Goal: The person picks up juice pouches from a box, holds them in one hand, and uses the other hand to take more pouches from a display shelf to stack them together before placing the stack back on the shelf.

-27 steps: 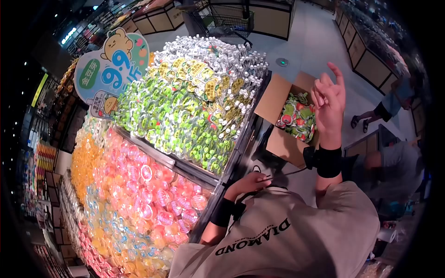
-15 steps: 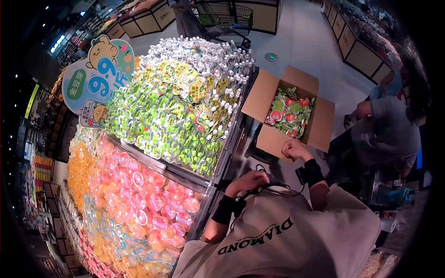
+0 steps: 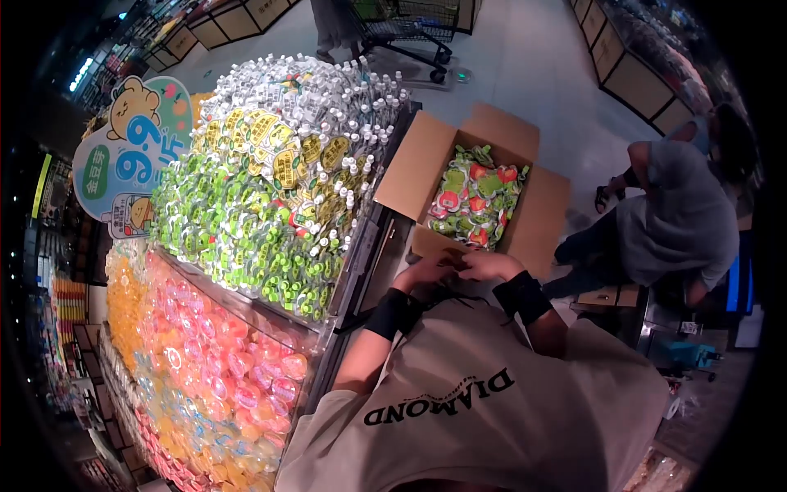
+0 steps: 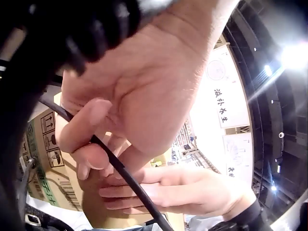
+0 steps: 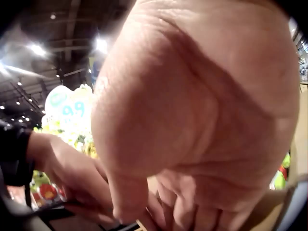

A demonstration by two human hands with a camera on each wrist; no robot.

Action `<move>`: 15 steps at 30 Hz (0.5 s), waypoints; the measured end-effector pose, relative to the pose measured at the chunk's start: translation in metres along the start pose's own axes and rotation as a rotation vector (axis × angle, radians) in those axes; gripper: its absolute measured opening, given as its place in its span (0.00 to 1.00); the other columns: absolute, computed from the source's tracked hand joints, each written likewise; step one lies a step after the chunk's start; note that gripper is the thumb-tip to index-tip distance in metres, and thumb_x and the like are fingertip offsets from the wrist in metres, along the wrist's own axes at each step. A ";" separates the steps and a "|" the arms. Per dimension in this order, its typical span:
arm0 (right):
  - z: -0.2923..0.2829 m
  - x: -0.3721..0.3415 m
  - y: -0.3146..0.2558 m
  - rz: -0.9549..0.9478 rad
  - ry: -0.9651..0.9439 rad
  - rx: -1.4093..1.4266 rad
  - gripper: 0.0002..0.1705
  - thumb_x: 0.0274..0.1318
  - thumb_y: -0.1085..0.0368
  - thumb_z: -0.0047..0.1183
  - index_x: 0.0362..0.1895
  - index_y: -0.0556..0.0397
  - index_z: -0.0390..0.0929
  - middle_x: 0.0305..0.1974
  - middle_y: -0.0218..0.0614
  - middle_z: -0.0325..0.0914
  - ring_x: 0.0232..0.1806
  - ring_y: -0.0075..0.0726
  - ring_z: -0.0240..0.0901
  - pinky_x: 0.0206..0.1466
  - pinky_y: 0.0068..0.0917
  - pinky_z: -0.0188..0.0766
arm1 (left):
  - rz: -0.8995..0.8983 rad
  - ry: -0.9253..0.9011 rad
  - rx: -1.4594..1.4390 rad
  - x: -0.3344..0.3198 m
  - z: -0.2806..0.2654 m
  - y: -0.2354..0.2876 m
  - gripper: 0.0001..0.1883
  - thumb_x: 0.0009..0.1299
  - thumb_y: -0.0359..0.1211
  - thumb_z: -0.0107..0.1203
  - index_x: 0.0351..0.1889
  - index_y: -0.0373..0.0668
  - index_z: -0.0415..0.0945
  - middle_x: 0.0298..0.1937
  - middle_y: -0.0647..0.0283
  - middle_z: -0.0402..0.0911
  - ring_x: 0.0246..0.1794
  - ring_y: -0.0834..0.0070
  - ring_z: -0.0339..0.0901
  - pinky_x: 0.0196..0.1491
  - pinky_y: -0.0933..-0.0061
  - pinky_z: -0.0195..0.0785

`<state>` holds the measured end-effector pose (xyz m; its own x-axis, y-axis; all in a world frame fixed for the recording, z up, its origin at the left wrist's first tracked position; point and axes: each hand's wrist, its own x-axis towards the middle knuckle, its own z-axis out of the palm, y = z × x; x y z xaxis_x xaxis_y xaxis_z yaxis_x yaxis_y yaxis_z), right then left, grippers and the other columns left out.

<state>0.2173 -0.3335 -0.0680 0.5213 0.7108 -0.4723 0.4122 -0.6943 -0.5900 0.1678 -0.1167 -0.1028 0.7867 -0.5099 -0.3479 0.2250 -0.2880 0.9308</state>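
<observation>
An open cardboard box (image 3: 539,221) holds many small green, red and white packets (image 3: 478,197). At its near flap my two hands meet, left hand (image 3: 423,274) beside right hand (image 3: 489,265). In the left wrist view a thin black cable (image 4: 129,177) runs across my left hand (image 4: 144,86), whose fingers curl round it. My right hand (image 4: 192,191) reaches in below with fingers nearly straight, against the brown cardboard. In the right wrist view my right hand (image 5: 192,106) points its fingers down beside my left hand (image 5: 72,168); the fingertips are partly hidden.
Left of the box stands a sloped display of green and white packets (image 3: 246,205), with pink and orange ones (image 3: 213,353) nearer. A price sign (image 3: 123,164) rises behind. A person in grey (image 3: 672,213) bends at the right; a shopping cart (image 3: 406,25) stands beyond.
My right hand, raised with a finger up at first, has come down beside the left hand at the box's near flap. The box and display have shifted left in the head view.
</observation>
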 end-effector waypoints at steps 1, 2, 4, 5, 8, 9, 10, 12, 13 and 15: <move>-0.017 0.003 -0.002 0.018 -0.067 0.005 0.24 0.61 0.50 0.58 0.49 0.60 0.78 0.38 0.47 0.82 0.39 0.41 0.79 0.44 0.35 0.74 | -0.198 -0.023 0.044 -0.002 -0.003 0.015 0.20 0.75 0.39 0.54 0.62 0.46 0.71 0.42 0.63 0.81 0.34 0.78 0.77 0.32 0.76 0.72; -0.036 0.000 -0.001 -0.015 -0.090 0.252 0.23 0.63 0.53 0.57 0.51 0.59 0.77 0.39 0.44 0.83 0.41 0.38 0.80 0.43 0.33 0.75 | -0.129 0.006 0.009 0.003 -0.001 0.000 0.18 0.74 0.43 0.55 0.59 0.50 0.75 0.38 0.67 0.80 0.25 0.80 0.73 0.23 0.77 0.64; -0.083 -0.004 -0.010 -0.136 -0.027 0.589 0.17 0.68 0.59 0.54 0.52 0.58 0.77 0.39 0.37 0.84 0.41 0.28 0.81 0.43 0.28 0.76 | -0.209 -0.086 -0.028 0.006 -0.008 0.007 0.18 0.74 0.43 0.56 0.59 0.50 0.75 0.34 0.69 0.79 0.22 0.81 0.70 0.22 0.77 0.61; -0.107 -0.007 -0.017 -0.044 0.014 0.785 0.14 0.69 0.61 0.54 0.51 0.57 0.77 0.40 0.37 0.84 0.40 0.27 0.82 0.43 0.26 0.77 | -0.249 -0.081 -0.021 0.003 -0.008 0.019 0.18 0.74 0.43 0.56 0.59 0.49 0.75 0.35 0.68 0.79 0.21 0.81 0.70 0.22 0.78 0.60; -0.129 0.036 0.039 -0.025 0.362 1.062 0.08 0.66 0.64 0.54 0.40 0.57 0.78 0.35 0.35 0.83 0.35 0.26 0.80 0.37 0.23 0.76 | -0.114 -0.116 -0.046 -0.003 -0.014 0.014 0.20 0.74 0.42 0.56 0.61 0.47 0.74 0.41 0.68 0.79 0.22 0.81 0.71 0.23 0.79 0.63; -0.125 0.059 0.072 0.032 0.489 0.924 0.08 0.60 0.64 0.58 0.32 0.56 0.78 0.30 0.34 0.81 0.33 0.24 0.79 0.34 0.24 0.76 | -0.192 -0.141 -0.087 -0.008 -0.018 0.022 0.20 0.74 0.42 0.56 0.62 0.48 0.74 0.43 0.68 0.79 0.23 0.81 0.72 0.24 0.80 0.64; -0.125 0.081 0.095 0.036 0.476 0.928 0.08 0.60 0.64 0.58 0.32 0.56 0.78 0.30 0.34 0.81 0.33 0.24 0.79 0.34 0.24 0.76 | -0.271 -0.162 -0.131 -0.012 -0.020 0.030 0.21 0.74 0.42 0.56 0.63 0.48 0.74 0.46 0.68 0.79 0.24 0.81 0.74 0.25 0.80 0.66; -0.119 0.111 0.127 0.194 0.447 0.474 0.15 0.52 0.59 0.63 0.27 0.58 0.78 0.27 0.39 0.81 0.31 0.35 0.80 0.34 0.31 0.77 | -0.312 -0.147 -0.188 -0.018 -0.022 0.041 0.22 0.74 0.42 0.56 0.64 0.48 0.73 0.47 0.68 0.79 0.24 0.82 0.74 0.25 0.81 0.66; -0.106 0.122 0.130 0.196 0.437 0.477 0.15 0.52 0.59 0.63 0.27 0.58 0.78 0.27 0.39 0.81 0.31 0.35 0.80 0.34 0.31 0.77 | -0.345 -0.135 -0.235 -0.020 -0.023 0.044 0.23 0.73 0.42 0.56 0.64 0.48 0.72 0.48 0.68 0.79 0.24 0.83 0.74 0.25 0.82 0.66; -0.084 0.149 0.123 0.303 0.733 0.041 0.24 0.44 0.51 0.66 0.26 0.63 0.79 0.28 0.49 0.82 0.33 0.53 0.81 0.39 0.42 0.79 | -0.321 -0.110 -0.300 -0.020 -0.020 0.034 0.19 0.77 0.41 0.53 0.64 0.50 0.71 0.41 0.71 0.78 0.20 0.84 0.74 0.22 0.83 0.64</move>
<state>0.4088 -0.3227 -0.1557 0.9712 0.2268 -0.0732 0.1537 -0.8307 -0.5351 0.1710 -0.0996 -0.0620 0.5877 -0.5207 -0.6192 0.6171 -0.2065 0.7593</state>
